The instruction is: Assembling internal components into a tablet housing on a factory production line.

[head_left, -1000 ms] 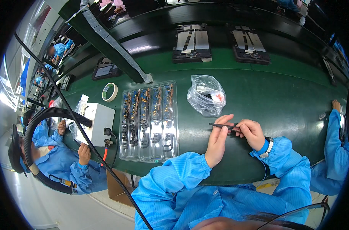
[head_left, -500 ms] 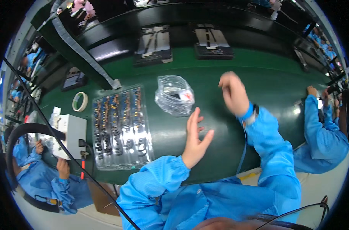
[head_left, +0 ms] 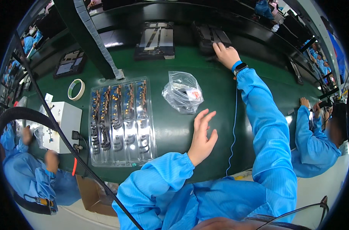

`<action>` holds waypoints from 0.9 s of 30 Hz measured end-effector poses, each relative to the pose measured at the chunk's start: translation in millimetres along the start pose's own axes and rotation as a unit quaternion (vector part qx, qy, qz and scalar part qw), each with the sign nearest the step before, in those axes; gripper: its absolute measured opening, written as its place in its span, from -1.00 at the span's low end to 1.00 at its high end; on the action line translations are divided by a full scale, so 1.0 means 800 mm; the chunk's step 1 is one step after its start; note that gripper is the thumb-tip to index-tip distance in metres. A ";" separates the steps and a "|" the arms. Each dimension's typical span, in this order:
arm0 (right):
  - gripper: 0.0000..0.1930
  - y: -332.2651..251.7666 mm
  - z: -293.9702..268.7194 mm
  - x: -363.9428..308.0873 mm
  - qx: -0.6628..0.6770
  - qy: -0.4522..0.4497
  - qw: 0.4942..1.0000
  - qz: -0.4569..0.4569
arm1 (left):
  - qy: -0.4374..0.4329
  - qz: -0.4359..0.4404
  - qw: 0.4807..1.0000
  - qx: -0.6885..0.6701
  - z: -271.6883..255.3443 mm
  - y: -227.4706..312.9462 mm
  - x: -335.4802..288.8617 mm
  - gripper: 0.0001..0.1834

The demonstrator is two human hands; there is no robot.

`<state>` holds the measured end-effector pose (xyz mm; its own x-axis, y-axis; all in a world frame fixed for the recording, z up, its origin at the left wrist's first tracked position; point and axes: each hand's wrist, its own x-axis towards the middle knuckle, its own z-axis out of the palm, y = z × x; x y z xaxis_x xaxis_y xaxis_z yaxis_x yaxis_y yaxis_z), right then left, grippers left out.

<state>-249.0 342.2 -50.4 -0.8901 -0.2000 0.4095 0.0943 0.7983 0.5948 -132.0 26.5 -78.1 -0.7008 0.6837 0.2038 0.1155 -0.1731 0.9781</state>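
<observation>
Apparently not yet lifted, the dark device [head_left: 212, 34] lies toward the back of the worktop [head_left: 170, 136], the right hand [head_left: 227, 56] curled at its near edge, grip unclear, the left hand [head_left: 202, 139] loosely open, empty.

You have two hands [head_left: 201, 143], one bag [head_left: 181, 96] in front, one tray [head_left: 152, 126], one tape roll [head_left: 82, 89], one white box [head_left: 70, 119], at least three devices [head_left: 155, 40].

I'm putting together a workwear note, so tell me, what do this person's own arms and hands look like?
The left sleeve and right sleeve are bright blue and finely striped; the left cuff is gathered. The left grip and right grip are bare hands, without gloves. At the right wrist are a blue band and a dark-faced watch; a thin blue cord runs down from there.
</observation>
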 end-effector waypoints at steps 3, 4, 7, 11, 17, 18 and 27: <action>-0.67 0.016 -0.009 -0.005 -0.047 -0.016 0.997 0.055 | -0.002 0.022 1.000 -0.004 0.009 -0.006 0.003 -0.45; -0.70 0.025 -0.017 -0.014 -0.043 0.005 0.999 0.026 | -0.002 0.031 0.999 -0.008 0.009 -0.010 0.005 -0.45; -0.67 0.025 -0.099 -0.057 -0.007 0.035 0.999 -0.039 | -0.003 0.060 0.998 0.000 0.006 -0.006 0.004 -0.47; -0.51 -0.035 -0.228 -0.157 0.073 0.005 0.991 -0.115 | 0.001 0.149 0.988 0.035 0.002 0.009 -0.004 -0.52; -0.72 -0.159 -0.308 -0.242 0.195 0.038 0.976 -0.088 | -0.091 0.477 0.870 0.080 0.005 0.026 -0.036 -0.65; -0.74 -0.177 -0.292 -0.255 0.249 0.020 0.964 -0.087 | -0.095 0.487 0.865 0.076 0.012 0.030 -0.044 -0.66; -0.65 -0.026 -0.150 -0.199 0.272 0.059 0.920 0.277 | -0.073 0.168 0.918 0.353 0.030 0.050 -0.140 -0.33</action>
<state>-55.8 289.2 -45.2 -0.7154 0.2883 0.6364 0.2530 0.9560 -0.1487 -31.9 -40.2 -61.2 -0.4466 0.7723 0.4518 0.7710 0.0760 0.6323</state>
